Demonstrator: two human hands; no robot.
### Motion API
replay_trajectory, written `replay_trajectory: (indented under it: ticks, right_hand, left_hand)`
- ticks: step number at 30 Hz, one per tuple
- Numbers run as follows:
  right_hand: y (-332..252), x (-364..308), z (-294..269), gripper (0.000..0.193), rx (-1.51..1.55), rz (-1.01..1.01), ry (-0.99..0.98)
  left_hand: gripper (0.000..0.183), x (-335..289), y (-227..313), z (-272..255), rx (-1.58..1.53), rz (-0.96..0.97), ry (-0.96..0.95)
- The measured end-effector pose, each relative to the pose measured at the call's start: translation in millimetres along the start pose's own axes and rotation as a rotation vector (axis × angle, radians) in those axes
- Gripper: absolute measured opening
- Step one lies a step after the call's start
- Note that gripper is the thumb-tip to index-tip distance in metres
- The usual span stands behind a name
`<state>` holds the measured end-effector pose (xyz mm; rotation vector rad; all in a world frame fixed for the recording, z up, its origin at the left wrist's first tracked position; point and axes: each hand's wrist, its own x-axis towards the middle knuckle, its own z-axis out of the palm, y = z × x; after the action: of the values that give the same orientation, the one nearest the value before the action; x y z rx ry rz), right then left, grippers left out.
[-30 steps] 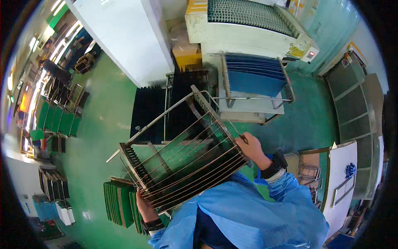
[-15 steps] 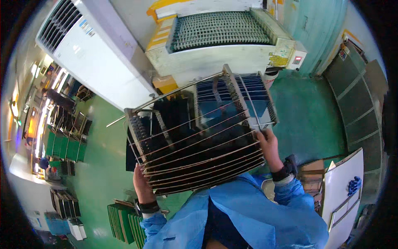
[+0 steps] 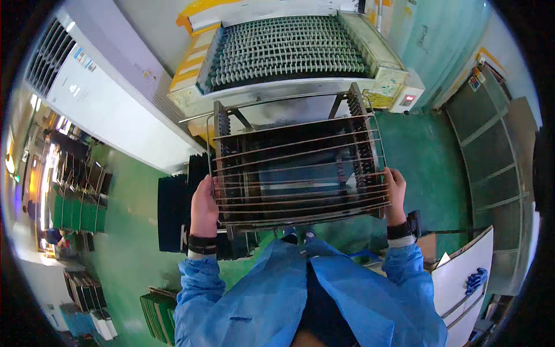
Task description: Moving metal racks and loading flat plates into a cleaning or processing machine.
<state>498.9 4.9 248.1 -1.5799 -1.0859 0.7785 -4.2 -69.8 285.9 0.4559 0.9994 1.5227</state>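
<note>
A metal slotted rack (image 3: 300, 220) with thin crosswise rods and toothed side posts is held in front of my body. Dark, flat panels seem to stand in it, but the rods and shadow make them hard to tell apart. My left hand (image 3: 204, 203) is closed around the rack's left side. On the opposite side, my right hand (image 3: 395, 195) grips the frame, with its fingers partly behind it. Past the rack's far edge stands a machine with a bed of rollers (image 3: 286, 52).
Dark panels (image 3: 172, 214) stand on the green floor (image 3: 130, 231) to the left. A tall white air conditioner (image 3: 110, 104) is at the back left. Green boards (image 3: 157, 315) stand at the lower left. On the right are a white board (image 3: 457, 289) with a blue glove (image 3: 476, 281) and grey panels (image 3: 491, 168).
The rack has turned from a slant to nearly square in front of me. My left hand has risen along its side; my right hand has shifted slightly right. Both keep their hold.
</note>
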Motion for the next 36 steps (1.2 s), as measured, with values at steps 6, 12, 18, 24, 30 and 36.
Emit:
replay_trajectory:
  ticks: [6,12,18,24,30,36]
  right_hand:
    - [34,60,26,0.024,0.039,0.006,0.046]
    - [19,78,36,0.016,-0.066,-0.013,-0.02]
    - [13,92,7,0.017,-0.271,0.028,-0.218]
    - [-35,129,10,0.023,-0.653,-0.006,-0.445]
    - [-36,95,39,0.015,0.043,0.26,-0.299]
    - [-7,122,36,0.014,-0.141,0.164,-0.259]
  left_hand:
    - [0.017,91,1,28,0.07,-0.166,0.079]
    - [0.018,106,-7,23,0.169,-0.012,0.142]
    - [0.018,93,-31,-2,0.174,-0.02,0.136]
    - [0.015,86,-21,3,0.121,-0.055,0.189]
    - [0.015,97,-21,-4,0.105,-0.088,0.172]
    - [0.016,94,-16,-8,0.115,-0.037,0.284]
